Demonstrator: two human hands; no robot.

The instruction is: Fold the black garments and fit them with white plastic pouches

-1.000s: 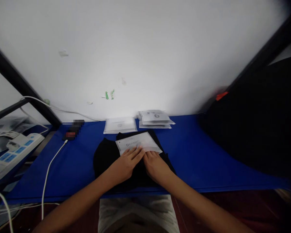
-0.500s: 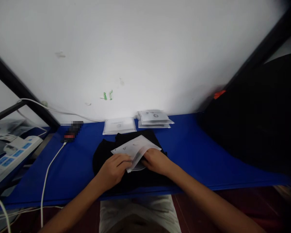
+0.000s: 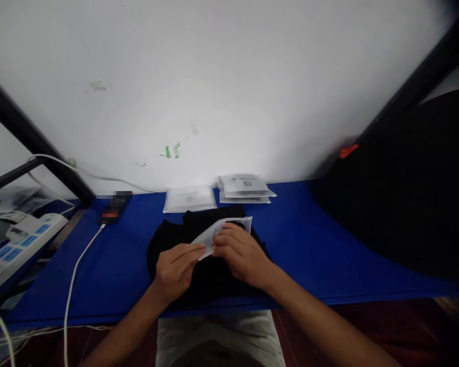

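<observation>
A frosted white zip bag (image 3: 207, 236) lies tilted between my hands, above folded black cloth (image 3: 214, 285). My left hand (image 3: 176, 269) pinches the bag's lower left edge between thumb and fingers. With curled fingers, my right hand (image 3: 244, 256) grips the bag's near side and covers much of it. Something dark shows at the bag's upper right part, behind my right fingers; whether it is inside the bag I cannot tell.
Against the wall lie a flat frosted bag (image 3: 189, 198) and a small stack of similar bags (image 3: 247, 187). A blurred-out dark device (image 3: 115, 206) with a white cable (image 3: 74, 275) is at left, near a power strip (image 3: 26, 244). A large black mass (image 3: 405, 193) fills the right side.
My right hand has come out of the bag's opening and now grips its outside. The bag has turned and folded down. My left hand keeps its hold, shifted slightly.
</observation>
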